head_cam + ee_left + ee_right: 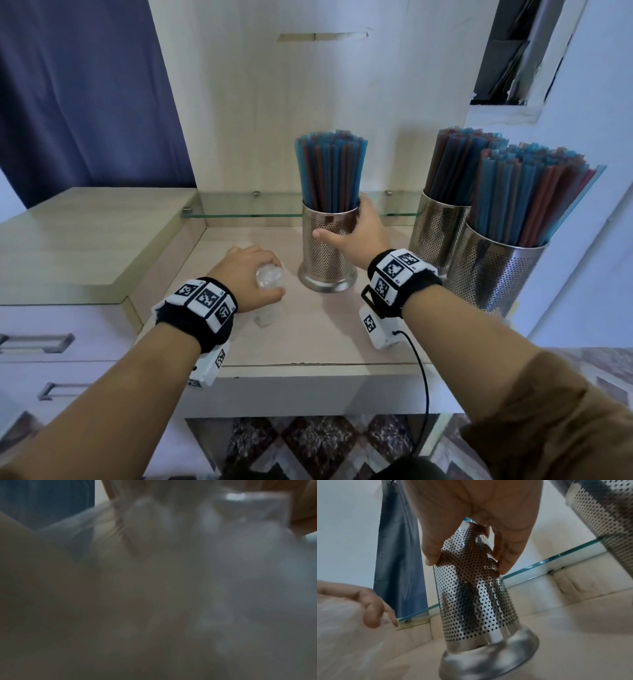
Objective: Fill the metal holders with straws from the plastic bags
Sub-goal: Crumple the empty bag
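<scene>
A perforated metal holder (327, 253) packed with blue and red straws (330, 171) stands upright on the wooden shelf (308, 329). My right hand (356, 229) grips its upper wall, thumb on the near side and fingers round the right side; the right wrist view shows the same holder (476, 601) between thumb and fingers (506, 555). To its left my left hand (251, 277) clutches a crumpled clear plastic bag (270, 275) against the shelf. The left wrist view is filled by the blurred plastic bag (188, 547). I see no straws in the bag.
Two more metal holders (442, 233) (493, 274) full of straws stand at the right of the shelf. A glass ledge (253, 214) runs along the back. A raised wooden cabinet top (85, 246) with drawers lies to the left.
</scene>
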